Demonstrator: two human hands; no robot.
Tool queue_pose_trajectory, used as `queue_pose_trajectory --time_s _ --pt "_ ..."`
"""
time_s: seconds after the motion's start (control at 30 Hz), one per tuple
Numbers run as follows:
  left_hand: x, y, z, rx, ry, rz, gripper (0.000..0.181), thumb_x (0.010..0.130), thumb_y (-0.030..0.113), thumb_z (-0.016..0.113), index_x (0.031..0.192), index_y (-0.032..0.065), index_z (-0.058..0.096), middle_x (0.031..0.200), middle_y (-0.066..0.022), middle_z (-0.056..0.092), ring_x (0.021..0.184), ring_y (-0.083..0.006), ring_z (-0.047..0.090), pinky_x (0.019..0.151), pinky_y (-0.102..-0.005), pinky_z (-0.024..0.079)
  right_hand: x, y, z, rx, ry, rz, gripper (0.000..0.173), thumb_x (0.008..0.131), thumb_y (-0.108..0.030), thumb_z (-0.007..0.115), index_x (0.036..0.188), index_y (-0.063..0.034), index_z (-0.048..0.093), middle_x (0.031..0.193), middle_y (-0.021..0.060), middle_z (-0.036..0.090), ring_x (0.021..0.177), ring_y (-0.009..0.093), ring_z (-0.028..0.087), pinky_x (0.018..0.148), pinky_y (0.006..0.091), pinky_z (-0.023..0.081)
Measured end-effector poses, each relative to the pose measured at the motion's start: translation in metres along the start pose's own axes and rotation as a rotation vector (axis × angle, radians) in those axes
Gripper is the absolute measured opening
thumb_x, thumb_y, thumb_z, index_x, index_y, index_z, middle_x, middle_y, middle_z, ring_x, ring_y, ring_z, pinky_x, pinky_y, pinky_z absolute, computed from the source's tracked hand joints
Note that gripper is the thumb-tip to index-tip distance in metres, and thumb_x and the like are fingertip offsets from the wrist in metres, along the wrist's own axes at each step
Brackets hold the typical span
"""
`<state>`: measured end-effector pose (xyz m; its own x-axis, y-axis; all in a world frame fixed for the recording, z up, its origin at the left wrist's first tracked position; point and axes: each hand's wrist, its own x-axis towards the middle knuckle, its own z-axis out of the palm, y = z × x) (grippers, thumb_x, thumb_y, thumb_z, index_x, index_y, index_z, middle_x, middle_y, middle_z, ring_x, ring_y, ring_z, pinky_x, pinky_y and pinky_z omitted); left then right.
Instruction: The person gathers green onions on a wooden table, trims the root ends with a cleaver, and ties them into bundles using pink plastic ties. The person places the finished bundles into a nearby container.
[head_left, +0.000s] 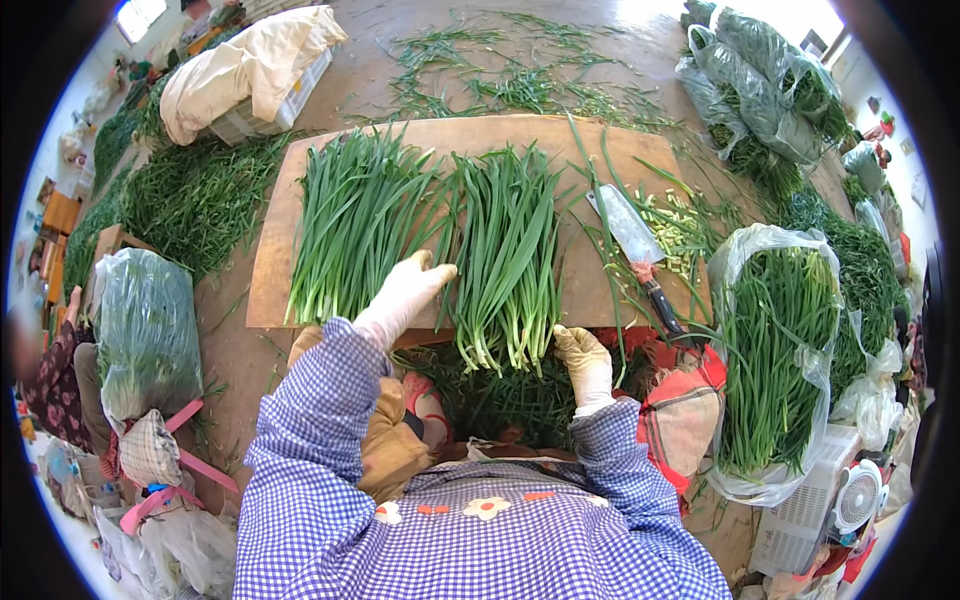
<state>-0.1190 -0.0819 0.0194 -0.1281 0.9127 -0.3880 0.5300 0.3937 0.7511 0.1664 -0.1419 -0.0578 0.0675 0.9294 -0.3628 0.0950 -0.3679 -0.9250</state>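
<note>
Two piles of green garlic chives lie side by side on a wooden board (510, 129), their pale stem ends toward me. My left hand (409, 289), in a pale glove, reaches between the left pile (352, 225) and the right pile (506, 247), thumb and finger apart. At the right pile's lower right edge is my gloved right hand (585, 360). Its fingertips are close together by the stem ends; whether a stem is between them is unclear. A cleaver (628, 225) with a black handle lies on the board's right side, beside cut stem pieces (671, 229).
An open plastic bag of chives (780, 360) stands at right, above a grey crate (806, 495) and a small white fan (859, 495). A filled plastic bag (146, 330) stands left. Loose chives (199, 202) heap on the floor near a cloth-covered crate (247, 82). Another person (56, 375) sits far left.
</note>
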Motion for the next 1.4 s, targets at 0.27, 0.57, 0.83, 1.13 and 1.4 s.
queue_pose_trajectory --time_s 0.27,0.57,0.83,1.13,1.4 --pt "-0.033 -0.007 0.078 -0.146 -0.017 0.021 0.082 0.087 0.052 0.057 0.138 -0.0087 0.034 0.136 -0.0291 0.044 0.128 -0.0331 0.043 0.106 -0.0372 0.033 -0.006 0.017 0.084 0.252 -0.229 0.033 0.048 0.081 -0.033 0.075 0.115 -0.0031 0.057 0.097 0.0062 0.066 0.083 0.016 0.060 0.076 0.0293 0.048" --pt "-0.038 0.012 0.084 -0.876 -0.308 -0.118 0.047 0.091 0.030 0.059 0.126 -0.0002 0.049 0.115 -0.0121 0.059 0.103 -0.0206 0.057 0.091 -0.0335 0.045 -0.022 -0.002 0.090 0.703 -0.423 0.412 0.035 0.085 -0.023 0.069 0.114 -0.0057 0.058 0.094 0.0058 0.067 0.077 0.017 0.064 0.067 0.0260 0.051" --pt "-0.028 0.025 0.003 -0.845 -0.064 0.031 0.045 0.089 0.033 0.057 0.119 -0.0001 0.054 0.108 -0.0166 0.064 0.079 -0.0228 0.065 0.062 -0.0331 0.053 -0.016 -0.062 0.040 0.649 -0.501 0.304 0.029 0.079 -0.014 0.071 0.101 0.0008 0.061 0.076 0.0104 0.066 0.059 0.019 0.062 0.052 0.0260 0.050" --pt "-0.020 0.007 -0.032 -0.610 -0.388 -0.050 0.044 0.093 0.039 0.052 0.112 0.0002 0.056 0.100 -0.0146 0.067 0.080 -0.0210 0.066 0.062 -0.0279 0.053 -0.009 -0.101 0.033 0.638 -0.486 0.155 0.032 0.083 -0.018 0.067 0.107 0.0020 0.059 0.074 0.0069 0.062 0.061 0.012 0.059 0.048 0.0209 0.046" --pt "-0.042 0.024 0.013 -0.254 -0.702 -0.097 0.055 0.088 0.043 0.061 0.121 -0.0009 0.058 0.083 -0.0108 0.067 0.068 -0.0174 0.064 0.060 -0.0249 0.052 -0.017 -0.045 0.030 0.821 -0.515 0.414 0.030 0.084 -0.019 0.069 0.105 0.0011 0.060 0.078 0.0081 0.065 0.058 0.012 0.059 0.052 0.0221 0.050"
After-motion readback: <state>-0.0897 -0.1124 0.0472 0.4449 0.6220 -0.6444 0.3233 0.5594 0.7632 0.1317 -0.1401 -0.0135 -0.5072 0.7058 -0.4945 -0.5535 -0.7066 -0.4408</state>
